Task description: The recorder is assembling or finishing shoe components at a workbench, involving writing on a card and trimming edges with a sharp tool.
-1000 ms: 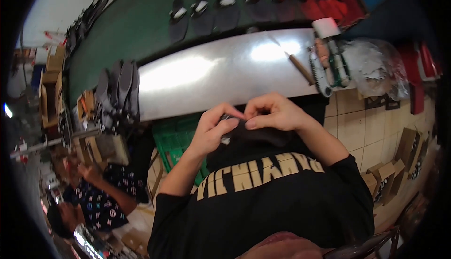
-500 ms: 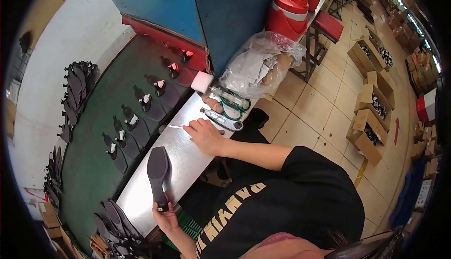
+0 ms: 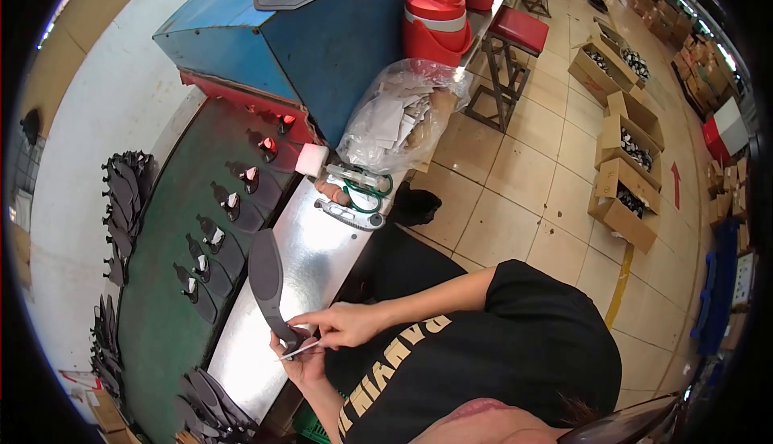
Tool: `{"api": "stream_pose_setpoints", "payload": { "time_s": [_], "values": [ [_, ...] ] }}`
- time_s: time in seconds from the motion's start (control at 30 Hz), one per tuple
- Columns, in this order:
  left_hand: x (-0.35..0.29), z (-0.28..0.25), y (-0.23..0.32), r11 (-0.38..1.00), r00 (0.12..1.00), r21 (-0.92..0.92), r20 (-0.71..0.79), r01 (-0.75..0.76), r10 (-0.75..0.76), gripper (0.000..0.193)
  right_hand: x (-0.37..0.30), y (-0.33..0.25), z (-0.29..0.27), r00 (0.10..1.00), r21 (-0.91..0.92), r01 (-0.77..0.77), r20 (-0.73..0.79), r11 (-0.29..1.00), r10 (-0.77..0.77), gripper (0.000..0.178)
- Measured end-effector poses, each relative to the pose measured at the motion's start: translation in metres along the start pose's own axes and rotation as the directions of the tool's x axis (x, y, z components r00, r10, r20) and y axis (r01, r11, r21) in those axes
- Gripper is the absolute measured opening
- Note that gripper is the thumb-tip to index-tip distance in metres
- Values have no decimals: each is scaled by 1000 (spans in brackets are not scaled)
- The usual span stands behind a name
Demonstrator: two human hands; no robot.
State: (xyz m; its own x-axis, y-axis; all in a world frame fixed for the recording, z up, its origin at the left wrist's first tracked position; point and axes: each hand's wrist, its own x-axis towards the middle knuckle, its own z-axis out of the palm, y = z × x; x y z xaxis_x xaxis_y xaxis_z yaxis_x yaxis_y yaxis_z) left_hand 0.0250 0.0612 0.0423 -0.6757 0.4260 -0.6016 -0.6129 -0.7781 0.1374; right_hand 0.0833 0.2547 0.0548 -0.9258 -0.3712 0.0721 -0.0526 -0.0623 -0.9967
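Observation:
My left hand [image 3: 302, 362] grips the heel end of a dark grey shoe sole [image 3: 266, 276], which stands up over the shiny metal table [image 3: 322, 255]. My right hand [image 3: 345, 326] is closed on a thin pale tool [image 3: 299, 351]. Its tip lies against the sole's heel, just above my left fingers. Both hands meet at the table's near edge, in front of my black shirt.
A green belt [image 3: 161, 299] carries several dark soles beside the table. At the table's far end lie green-handled scissors [image 3: 366, 196], a white block [image 3: 312, 159] and a clear bag of scraps [image 3: 403, 118]. Beyond are a blue machine [image 3: 338, 33], red coolers [image 3: 435, 21], a red stool [image 3: 519, 33] and open cardboard boxes [image 3: 624, 194].
My right hand has come back from the tools at the table's far end to the sole's heel, now holding the thin tool. The left hand has raised the sole slightly.

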Motion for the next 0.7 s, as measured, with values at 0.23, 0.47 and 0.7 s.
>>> {"api": "stream_pose_setpoints", "payload": {
  "time_s": [0.23,0.47,0.7],
  "values": [
    [6,-11,4,999,994,41,104,14,-19,29,6,7,9,1000,94,30,-5,995,-29,69],
    [10,1,-10,985,985,49,-32,-166,168,23,14,19,4,999,96,-50,15,994,49,63],
    [12,9,-9,987,974,8,-162,-159,159,23,16,15,7,979,-41,78,-186,996,-85,54]
  ]
}}
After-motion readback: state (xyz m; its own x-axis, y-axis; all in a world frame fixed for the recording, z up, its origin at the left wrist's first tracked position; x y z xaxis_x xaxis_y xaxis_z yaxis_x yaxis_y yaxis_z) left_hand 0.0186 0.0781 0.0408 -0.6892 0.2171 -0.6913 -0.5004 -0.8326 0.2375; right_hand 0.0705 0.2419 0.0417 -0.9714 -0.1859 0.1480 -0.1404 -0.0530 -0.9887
